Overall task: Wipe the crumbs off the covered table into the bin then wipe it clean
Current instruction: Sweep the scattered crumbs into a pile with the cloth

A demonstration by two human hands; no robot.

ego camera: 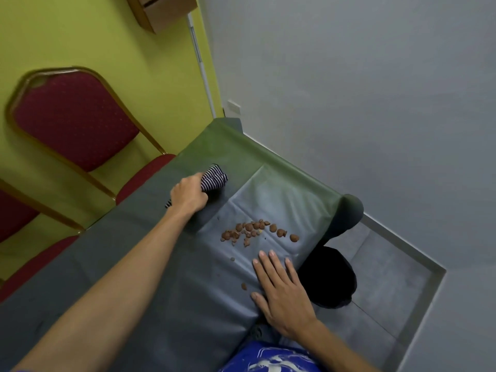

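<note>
Left hand [189, 194] fingers bunched around striped cloth [213, 178], frame centre. Right hand [281, 288] fingers spread flat on table [134, 264]. Brown crumbs [255, 230] between, black bin [328, 277] lower right below edge. Risk: fast sweep overshoots bin, scatters crumbs onto floor; cover bunches.

Red padded chair [72, 116] with gold frame, far left, against yellow-green wall [107, 44]. Second red chair [24, 226] nearer, left edge, partly cut off. Cardboard box [163, 12] top centre. Grey wall [349, 89] right. Grey floor [383, 285] near right. White socket [233, 107] low on grey wall.
</note>
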